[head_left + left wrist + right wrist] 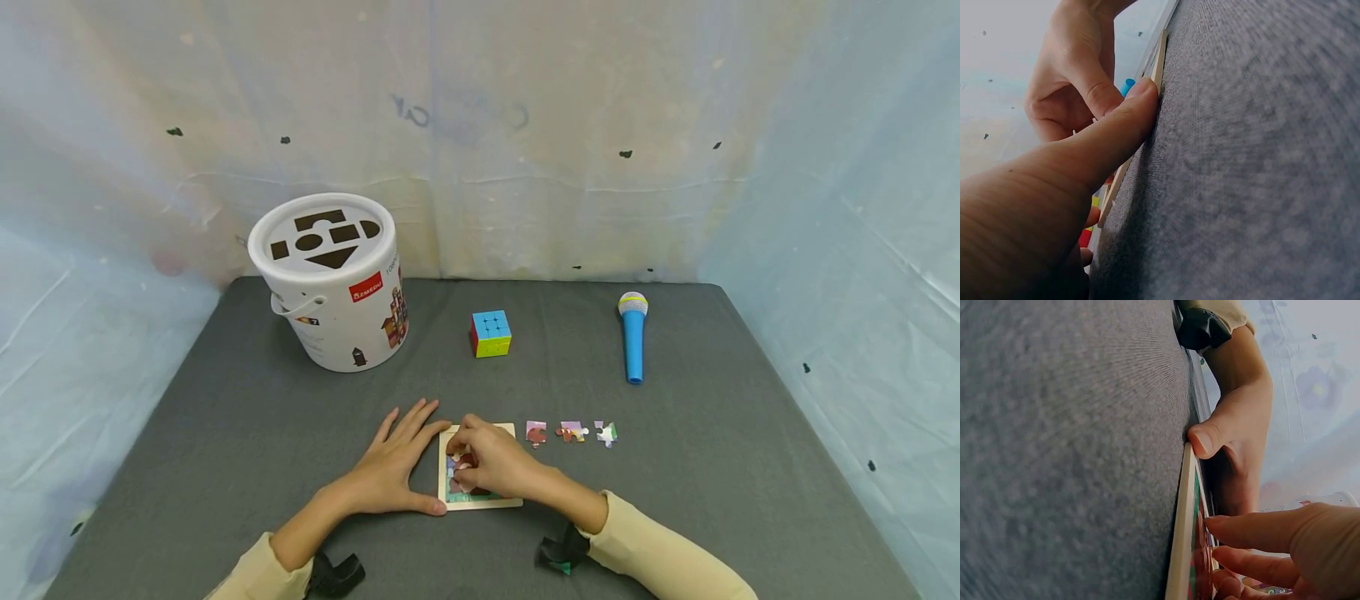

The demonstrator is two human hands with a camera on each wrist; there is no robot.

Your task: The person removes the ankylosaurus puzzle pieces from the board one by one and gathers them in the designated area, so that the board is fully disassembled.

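A small jigsaw puzzle in a pale wooden frame [480, 505] lies on the grey table, its picture partly hidden by the right hand. My left hand [392, 469] rests flat along the frame's left side, fingers spread; its thumb [1138, 100] touches the near corner. My right hand [491, 458] is over the picture, with curled fingers and thumb pinching a puzzle piece [462, 459] at the board's surface. Fingers largely cover that piece. Right of the frame lie three loose pieces in a row: a pink-brown one [536, 432], a brown-yellow one [572, 431] and a white-green one [606, 433].
A white lidded bucket [330, 308] with shape cutouts stands at the back left. Behind the puzzle sits a colored puzzle cube [491, 334]. A blue toy microphone [633, 342] lies at the back right. Pale plastic sheeting surrounds the grey table [712, 467].
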